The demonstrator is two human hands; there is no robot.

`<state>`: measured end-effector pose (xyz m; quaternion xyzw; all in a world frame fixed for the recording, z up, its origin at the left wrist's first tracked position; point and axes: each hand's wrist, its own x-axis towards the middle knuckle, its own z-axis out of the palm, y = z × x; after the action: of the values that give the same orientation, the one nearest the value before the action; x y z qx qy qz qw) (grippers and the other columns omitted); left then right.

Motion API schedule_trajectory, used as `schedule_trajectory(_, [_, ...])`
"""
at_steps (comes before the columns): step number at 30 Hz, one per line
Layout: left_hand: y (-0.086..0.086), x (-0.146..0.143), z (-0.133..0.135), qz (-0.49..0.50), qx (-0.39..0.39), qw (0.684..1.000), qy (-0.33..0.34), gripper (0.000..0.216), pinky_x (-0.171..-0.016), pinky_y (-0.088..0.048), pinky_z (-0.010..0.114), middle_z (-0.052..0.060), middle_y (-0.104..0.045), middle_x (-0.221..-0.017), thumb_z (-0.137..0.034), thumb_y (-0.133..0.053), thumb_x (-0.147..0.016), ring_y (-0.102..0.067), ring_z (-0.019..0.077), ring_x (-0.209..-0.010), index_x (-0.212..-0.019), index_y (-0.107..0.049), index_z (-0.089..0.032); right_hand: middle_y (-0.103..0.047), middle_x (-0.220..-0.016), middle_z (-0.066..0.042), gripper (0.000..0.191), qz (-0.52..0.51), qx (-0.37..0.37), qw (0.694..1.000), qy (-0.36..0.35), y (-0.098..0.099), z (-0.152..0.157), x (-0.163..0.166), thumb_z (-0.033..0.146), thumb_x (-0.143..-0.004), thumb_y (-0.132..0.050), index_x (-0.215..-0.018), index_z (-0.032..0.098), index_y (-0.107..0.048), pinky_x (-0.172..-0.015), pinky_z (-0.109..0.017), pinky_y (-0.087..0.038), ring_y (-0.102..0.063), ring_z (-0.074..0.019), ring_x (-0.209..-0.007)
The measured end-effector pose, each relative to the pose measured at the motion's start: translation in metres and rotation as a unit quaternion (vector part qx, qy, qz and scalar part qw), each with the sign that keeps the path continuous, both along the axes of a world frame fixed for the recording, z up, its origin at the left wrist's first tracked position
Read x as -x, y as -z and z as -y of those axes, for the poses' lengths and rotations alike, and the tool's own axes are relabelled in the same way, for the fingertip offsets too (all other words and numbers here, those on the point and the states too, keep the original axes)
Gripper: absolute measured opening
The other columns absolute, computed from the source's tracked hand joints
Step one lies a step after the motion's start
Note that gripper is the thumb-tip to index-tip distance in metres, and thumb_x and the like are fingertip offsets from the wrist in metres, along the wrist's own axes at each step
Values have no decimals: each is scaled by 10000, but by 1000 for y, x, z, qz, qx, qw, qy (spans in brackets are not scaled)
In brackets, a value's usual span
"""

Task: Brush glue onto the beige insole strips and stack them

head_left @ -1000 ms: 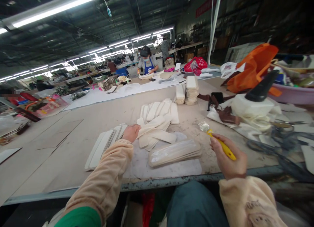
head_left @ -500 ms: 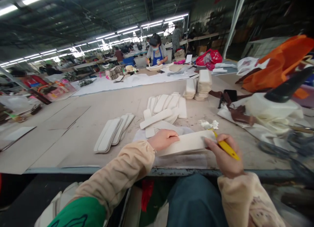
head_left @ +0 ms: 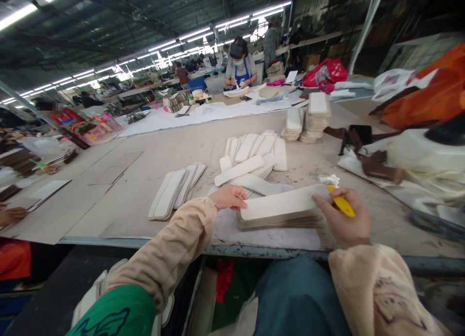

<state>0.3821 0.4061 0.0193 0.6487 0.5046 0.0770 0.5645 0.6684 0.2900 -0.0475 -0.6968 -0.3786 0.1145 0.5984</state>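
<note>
A stack of long cream pads (head_left: 279,211) lies on a pale sheet near the table's front edge. My left hand (head_left: 229,197) pinches the left end of its top pad. My right hand (head_left: 343,218) is closed on a yellow-handled brush (head_left: 339,203) with a white tip, and its fingers press on the right end of the same pad. Behind the stack lie loose cream pads (head_left: 254,156), and a fanned row of pads (head_left: 177,190) lies to the left.
Two taller pad stacks (head_left: 308,122) stand farther back. A white bottle with a black cap (head_left: 428,154), brown scraps and orange bags crowd the right side. A person in a blue apron (head_left: 240,67) works at the table's far end. Another person's hand (head_left: 10,215) shows at the left edge.
My left hand came back from the loose pads to the stack near the front edge. Both hands now hold the top pad at its ends. The view swung left.
</note>
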Motion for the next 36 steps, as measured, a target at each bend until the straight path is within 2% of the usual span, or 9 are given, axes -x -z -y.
schedule_trajectory(4, [13,-2,2,-45,-17,999,8,222,-495,-447,195,-40,-602,-501,-168,-773,-606,-567,95,-489,-668,-561,-153,-618,-806,13,403,50,46,998,12,8,-2,-2,528,-650,-753,-859,225,-590,-709,-312,-446,-563,-168,-709])
schedule_trajectory(10, [26,-1,0,-117,-78,989,37,189,-510,-434,197,-50,-589,-481,-231,-765,-634,-568,101,-499,-660,-589,-167,-646,-882,-11,402,63,82,995,2,15,-5,-1,558,-649,-709,-868,244,-587,-760,-348,-450,-602,-221,-795])
schedule_trajectory(20, [24,-1,1,-195,-169,962,89,204,-568,-405,231,-35,-634,-572,-332,-778,-631,-610,142,-627,-669,-639,-188,-654,-853,-25,406,117,116,986,9,17,-8,1,583,-635,-669,-850,247,-592,-693,-347,-421,-584,-229,-723])
schedule_trajectory(27, [19,-4,3,-240,-216,939,113,234,-608,-381,250,-11,-687,-748,-345,-777,-653,-610,166,-715,-811,-683,-200,-642,-785,-7,304,175,145,974,13,21,-6,-4,499,-710,-650,-887,255,-607,-615,-307,-382,-538,-189,-621])
schedule_trajectory(36, [22,-3,4,-244,-242,928,144,204,-612,-347,252,-27,-655,-729,-321,-715,-696,-585,164,-705,-868,-665,-223,-638,-767,-8,248,194,182,964,9,22,-7,-2,428,-769,-618,-927,238,-593,-585,-289,-345,-535,-178,-597])
